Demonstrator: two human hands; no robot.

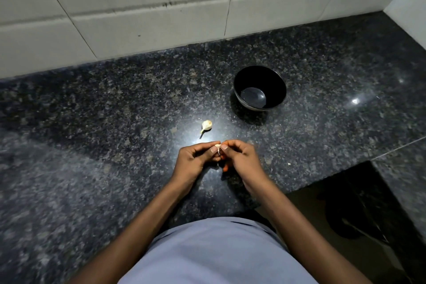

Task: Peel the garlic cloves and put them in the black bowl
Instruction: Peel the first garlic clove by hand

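I see both of my hands meeting over the dark speckled bench (115,122), nearer to me than the black bowl (259,87) and a little to its left. My left hand (196,160) and my right hand (239,159) have their fingers curled, and their fingertips pinch one small garlic clove (217,146) between them; the thumbs press at it from my side. The clove is mostly hidden by the fingers, so I cannot tell how much skin is on it. A second garlic clove (206,125), with its skin and a thin stem tail, lies on the bench to the left of the bowl and nearer to me, apart from the bowl and just beyond my hands. The bowl stands upright on the bench and I see no cloves inside it. Behind the bowl rises a white tiled wall (161,7). A small pale scrap (289,163) lies on the bench on my side of the bowl, to the right of my right hand.
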